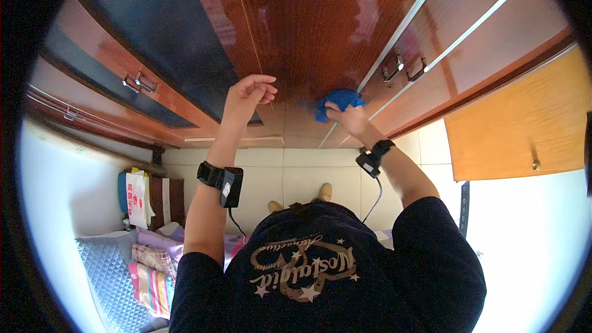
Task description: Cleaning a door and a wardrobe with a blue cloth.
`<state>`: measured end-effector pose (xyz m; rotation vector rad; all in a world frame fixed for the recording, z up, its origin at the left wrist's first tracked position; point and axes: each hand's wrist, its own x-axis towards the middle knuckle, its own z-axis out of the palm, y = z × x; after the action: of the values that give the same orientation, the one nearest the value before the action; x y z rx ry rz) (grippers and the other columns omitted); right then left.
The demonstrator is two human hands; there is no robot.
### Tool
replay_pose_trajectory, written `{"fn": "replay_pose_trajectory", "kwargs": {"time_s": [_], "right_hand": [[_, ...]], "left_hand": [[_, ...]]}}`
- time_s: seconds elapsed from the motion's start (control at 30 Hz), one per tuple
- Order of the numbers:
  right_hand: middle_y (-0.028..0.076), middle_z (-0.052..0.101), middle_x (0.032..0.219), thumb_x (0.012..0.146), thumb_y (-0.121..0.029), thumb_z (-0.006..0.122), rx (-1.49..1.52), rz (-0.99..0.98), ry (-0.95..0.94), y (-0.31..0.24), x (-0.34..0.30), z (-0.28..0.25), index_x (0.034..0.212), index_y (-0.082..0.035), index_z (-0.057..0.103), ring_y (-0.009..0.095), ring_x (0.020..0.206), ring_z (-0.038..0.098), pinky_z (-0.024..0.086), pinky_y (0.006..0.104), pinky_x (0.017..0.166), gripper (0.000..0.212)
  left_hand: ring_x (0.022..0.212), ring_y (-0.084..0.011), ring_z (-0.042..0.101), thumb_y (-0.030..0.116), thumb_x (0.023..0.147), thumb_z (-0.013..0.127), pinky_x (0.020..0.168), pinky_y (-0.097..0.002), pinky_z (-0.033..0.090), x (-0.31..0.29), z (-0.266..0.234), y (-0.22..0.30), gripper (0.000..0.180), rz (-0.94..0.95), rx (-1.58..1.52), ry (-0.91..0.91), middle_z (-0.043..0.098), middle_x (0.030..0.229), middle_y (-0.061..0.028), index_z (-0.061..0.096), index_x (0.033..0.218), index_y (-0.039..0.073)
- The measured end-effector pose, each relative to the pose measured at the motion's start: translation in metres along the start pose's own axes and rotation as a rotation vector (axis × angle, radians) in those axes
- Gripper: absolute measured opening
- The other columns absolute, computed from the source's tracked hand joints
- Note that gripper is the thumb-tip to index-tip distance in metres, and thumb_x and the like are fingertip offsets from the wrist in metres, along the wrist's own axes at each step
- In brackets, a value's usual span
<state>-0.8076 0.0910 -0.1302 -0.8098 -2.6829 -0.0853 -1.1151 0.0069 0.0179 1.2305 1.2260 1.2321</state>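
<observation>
My right hand (351, 118) grips a crumpled blue cloth (340, 98) against the glossy reddish-brown wood of a wardrobe (302, 43). Its fingers are bunched into the cloth and partly hidden by it. My left hand (250, 94) is raised in front of the wardrobe, close to the dark panel (166, 31) on the left. Nothing is in it; the fingers are loosely bent and the index finger reaches out toward the right. Whether it touches the wood I cannot tell. Metal handles (393, 68) sit on the doors just beyond my right hand.
At the right, a yellow-orange wooden door (518, 117) with a round knob stands beside the wardrobe. A bed with a blue quilted cover (114, 277) and folded fabrics lies lower left, near a white paper bag (139, 197). Pale floor tiles (308, 169) run below the wardrobe.
</observation>
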Motion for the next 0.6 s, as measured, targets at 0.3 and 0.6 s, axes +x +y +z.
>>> {"fn": "replay_pose_trajectory", "kwargs": {"time_s": [0.3,0.6], "right_hand": [[-0.001,0.06,0.125,0.08,-0.009,0.061,-0.13,-0.086,0.405,-0.005,0.028,-0.069,0.109,-0.019,0.066,0.022,0.084,0.066,0.052,0.0343,0.071,0.031],[-0.004,0.049,0.138,0.081,-0.005,0.052,0.174,0.017,-0.255,-0.053,0.039,0.022,0.113,-0.021,0.062,0.028,0.08,0.068,0.054,0.0419,0.074,0.037]], "left_hand": [[0.086,-0.0138,0.063,0.011,0.097,0.05,0.082,-0.0271,0.051,-0.011,-0.012,-0.002,0.023,-0.032,0.019,0.048,0.066,0.097,-0.0075,0.063,0.114,0.002],[0.087,-0.0143,0.063,0.01,0.097,0.051,0.082,-0.0269,0.052,-0.028,-0.038,-0.019,0.023,-0.033,-0.011,0.133,0.067,0.096,-0.0085,0.062,0.115,0.001]]}}
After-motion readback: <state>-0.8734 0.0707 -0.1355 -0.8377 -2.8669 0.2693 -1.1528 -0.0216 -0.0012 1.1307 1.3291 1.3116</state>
